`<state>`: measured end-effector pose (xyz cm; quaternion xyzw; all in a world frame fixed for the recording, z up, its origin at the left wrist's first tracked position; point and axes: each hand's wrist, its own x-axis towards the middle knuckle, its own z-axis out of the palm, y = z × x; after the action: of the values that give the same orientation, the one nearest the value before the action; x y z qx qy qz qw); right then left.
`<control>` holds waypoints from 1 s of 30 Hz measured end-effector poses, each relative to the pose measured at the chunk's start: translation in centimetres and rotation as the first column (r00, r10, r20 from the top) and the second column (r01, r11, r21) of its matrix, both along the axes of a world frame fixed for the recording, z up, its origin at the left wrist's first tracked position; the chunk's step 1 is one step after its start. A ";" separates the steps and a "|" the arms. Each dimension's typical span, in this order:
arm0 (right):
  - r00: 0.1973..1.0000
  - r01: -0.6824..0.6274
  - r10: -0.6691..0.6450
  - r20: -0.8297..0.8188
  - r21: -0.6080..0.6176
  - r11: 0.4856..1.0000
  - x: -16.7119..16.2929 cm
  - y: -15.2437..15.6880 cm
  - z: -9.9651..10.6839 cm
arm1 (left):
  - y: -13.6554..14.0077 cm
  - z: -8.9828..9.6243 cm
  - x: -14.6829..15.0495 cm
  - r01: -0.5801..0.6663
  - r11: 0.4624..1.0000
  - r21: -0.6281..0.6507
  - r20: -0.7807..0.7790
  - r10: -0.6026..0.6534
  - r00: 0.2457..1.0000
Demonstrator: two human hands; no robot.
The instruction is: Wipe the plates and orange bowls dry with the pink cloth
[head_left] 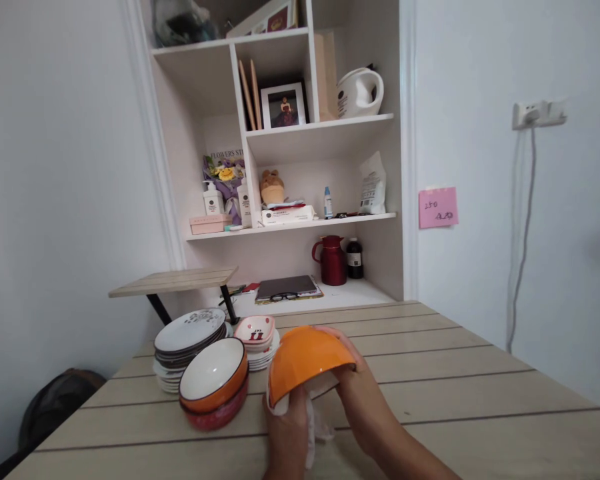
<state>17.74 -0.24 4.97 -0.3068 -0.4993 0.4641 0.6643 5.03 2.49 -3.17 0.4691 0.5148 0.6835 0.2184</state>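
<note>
Across the foreground, a slatted wooden table, and behind it a tall white shelf unit full of household odds and ends. At the far left of the table, a low wooden stand on dark legs. Just in front, a stack of plates, topped by a patterned one. Nearer and slightly to the right, an orange bowl with a white inside, set in a red bowl. Further right, over the middle of the table, a second orange bowl, tipped, glossy outside upward, opening downward. Around its right side, the right hand, partly closed and holding on, fingers along the far side. At its lower left rim, the left hand, curled in a hold, fingertips hidden beneath. Beyond the paired bowls, small pink-and-white dishes on small white plates. Beside the left wrist, a thin white cloth, bunched under the rim and hanging down.
</note>
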 end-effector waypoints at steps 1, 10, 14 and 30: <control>0.998 0.045 -0.046 0.048 0.033 0.998 0.2 0.6 -0.5 | 0.1 0.3 0.0 -0.008 1.000 0.017 0.003 0.008 1.000; 0.833 0.252 -0.303 0.463 0.172 0.953 2.3 3.9 -3.0 | -0.1 2.5 -0.3 -0.108 0.972 -0.209 -0.233 0.058 0.971; 0.770 0.277 -0.379 0.513 0.266 0.923 2.2 3.2 -2.6 | -0.6 2.7 -0.1 -0.103 0.974 -0.200 -0.316 0.035 0.948; 0.721 0.294 -0.466 0.513 0.383 0.876 2.2 2.2 -2.4 | -1.2 2.8 0.1 -0.104 0.976 -0.189 -0.431 0.013 0.902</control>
<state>19.99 1.98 2.58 -0.4372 -0.6653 0.1236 0.5925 5.14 1.31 -0.37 0.5663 0.6325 0.5130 0.1272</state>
